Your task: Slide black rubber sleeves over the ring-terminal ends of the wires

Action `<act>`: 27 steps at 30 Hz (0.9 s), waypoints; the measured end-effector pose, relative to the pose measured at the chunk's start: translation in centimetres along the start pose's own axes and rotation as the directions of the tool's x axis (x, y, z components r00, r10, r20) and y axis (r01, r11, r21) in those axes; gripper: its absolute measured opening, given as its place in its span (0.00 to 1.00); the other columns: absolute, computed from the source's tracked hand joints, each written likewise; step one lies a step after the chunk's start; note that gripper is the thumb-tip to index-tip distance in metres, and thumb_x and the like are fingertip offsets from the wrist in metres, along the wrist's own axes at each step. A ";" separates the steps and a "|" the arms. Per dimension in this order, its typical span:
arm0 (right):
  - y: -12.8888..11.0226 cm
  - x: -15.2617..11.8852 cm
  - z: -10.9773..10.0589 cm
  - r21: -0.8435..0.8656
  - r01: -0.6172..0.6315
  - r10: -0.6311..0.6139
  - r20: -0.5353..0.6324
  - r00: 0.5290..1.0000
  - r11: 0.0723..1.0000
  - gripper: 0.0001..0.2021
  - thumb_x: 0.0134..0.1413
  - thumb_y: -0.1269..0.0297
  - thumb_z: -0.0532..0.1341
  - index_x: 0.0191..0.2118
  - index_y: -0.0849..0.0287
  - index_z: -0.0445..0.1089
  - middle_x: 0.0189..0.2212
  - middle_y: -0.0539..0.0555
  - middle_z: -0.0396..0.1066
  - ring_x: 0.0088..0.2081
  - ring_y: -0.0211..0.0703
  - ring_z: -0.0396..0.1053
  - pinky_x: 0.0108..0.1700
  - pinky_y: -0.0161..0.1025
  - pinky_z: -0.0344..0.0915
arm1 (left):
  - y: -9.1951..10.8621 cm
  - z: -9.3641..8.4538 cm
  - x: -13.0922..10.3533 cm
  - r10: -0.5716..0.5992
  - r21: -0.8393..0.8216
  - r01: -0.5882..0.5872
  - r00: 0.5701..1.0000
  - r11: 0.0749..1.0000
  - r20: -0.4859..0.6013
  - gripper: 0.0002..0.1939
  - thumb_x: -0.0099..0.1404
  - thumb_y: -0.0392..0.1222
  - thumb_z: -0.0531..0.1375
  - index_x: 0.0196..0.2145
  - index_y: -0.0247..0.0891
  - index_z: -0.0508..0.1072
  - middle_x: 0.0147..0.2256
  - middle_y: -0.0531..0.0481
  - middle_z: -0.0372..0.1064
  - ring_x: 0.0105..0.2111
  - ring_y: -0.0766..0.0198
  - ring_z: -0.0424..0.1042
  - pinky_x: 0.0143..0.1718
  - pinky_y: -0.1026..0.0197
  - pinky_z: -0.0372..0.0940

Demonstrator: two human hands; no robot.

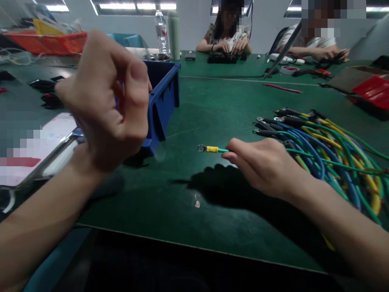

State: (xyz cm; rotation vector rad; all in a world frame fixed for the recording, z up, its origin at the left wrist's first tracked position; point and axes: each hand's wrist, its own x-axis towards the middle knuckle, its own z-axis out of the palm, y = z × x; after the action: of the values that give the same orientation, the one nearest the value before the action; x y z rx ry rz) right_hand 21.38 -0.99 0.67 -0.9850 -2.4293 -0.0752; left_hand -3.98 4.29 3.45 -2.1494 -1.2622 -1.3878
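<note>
Between the thumb and fingers of my right hand [264, 164] is a green wire [223, 150]. Its end points left and carries a yellow sleeve [212, 149] and a metal ring terminal [201, 148]. My left hand [112, 93] is raised at the left, fingers curled and closed, in front of a blue bin [164, 101]; whatever it may hold is hidden. To the right of my right hand lies a pile of blue, green and yellow cables [343, 154], several with black sleeves and ring lugs at their left ends.
Papers on a clipboard [39, 142] lie at the left, an orange basket [57, 42] behind. A bottle [161, 34] and a green flask [174, 36] stand beyond the bin. Two people work across the table [212, 105]. A red-and-grey box [361, 85] is far right.
</note>
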 end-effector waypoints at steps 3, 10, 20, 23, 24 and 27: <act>0.1 0.1 0.5 0.054 0.004 -0.004 0.004 1.000 0.999 0.15 0.71 0.62 0.47 0.30 0.58 0.53 0.16 0.44 0.49 0.17 0.31 0.44 0.23 0.34 0.41 | -1.6 0.7 1.5 -0.041 0.075 0.038 0.999 0.996 0.034 0.15 0.74 0.43 0.48 0.38 0.35 0.71 0.34 0.50 0.69 0.33 0.66 0.67 0.39 0.61 0.60; 0.3 0.4 0.6 0.220 -0.023 -0.006 0.129 0.992 0.975 0.16 0.71 0.62 0.45 0.29 0.57 0.53 0.16 0.43 0.49 0.16 0.30 0.47 0.21 0.33 0.45 | -4.6 -0.3 3.8 -0.398 0.453 0.032 0.537 0.891 0.744 0.21 0.69 0.50 0.47 0.46 0.37 0.73 0.40 0.41 0.74 0.38 0.51 0.71 0.40 0.52 0.63; 1.8 -0.2 1.2 0.095 -0.250 0.211 0.302 0.930 0.964 0.25 0.71 0.47 0.39 0.29 0.58 0.59 0.15 0.47 0.54 0.15 0.32 0.51 0.21 0.37 0.45 | -6.5 0.6 3.2 -0.250 0.273 0.003 0.410 0.962 0.877 0.18 0.56 0.38 0.55 0.44 0.41 0.76 0.34 0.48 0.76 0.33 0.56 0.74 0.33 0.60 0.62; 2.6 -0.5 0.9 0.003 -0.287 0.273 0.297 0.915 0.958 0.28 0.70 0.43 0.38 0.30 0.58 0.60 0.15 0.48 0.56 0.16 0.33 0.51 0.22 0.38 0.44 | -5.9 0.7 3.0 -0.152 0.151 0.041 0.467 0.988 0.871 0.19 0.54 0.35 0.55 0.43 0.39 0.75 0.35 0.49 0.76 0.34 0.58 0.74 0.36 0.61 0.64; 2.8 -0.5 0.8 -0.030 -0.288 0.284 0.288 0.915 0.957 0.29 0.69 0.42 0.38 0.30 0.58 0.61 0.15 0.48 0.56 0.15 0.33 0.51 0.22 0.38 0.44 | -5.7 0.7 3.0 -0.130 0.120 0.051 0.480 0.991 0.868 0.19 0.54 0.35 0.55 0.43 0.38 0.75 0.36 0.48 0.76 0.35 0.58 0.74 0.37 0.61 0.65; 3.0 -0.5 0.5 -0.112 -0.245 0.265 0.229 0.936 0.963 0.28 0.70 0.43 0.40 0.30 0.58 0.63 0.14 0.48 0.55 0.15 0.33 0.51 0.22 0.38 0.42 | -5.3 0.7 2.8 -0.098 0.067 0.082 0.478 0.994 0.873 0.18 0.52 0.34 0.55 0.41 0.36 0.75 0.38 0.46 0.77 0.37 0.57 0.75 0.37 0.62 0.66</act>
State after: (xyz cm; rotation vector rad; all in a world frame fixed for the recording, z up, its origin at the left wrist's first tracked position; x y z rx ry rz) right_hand 23.46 1.00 -0.41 -1.4137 -2.5058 0.0397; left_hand -7.26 9.25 4.39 -2.9311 -1.6747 -0.1321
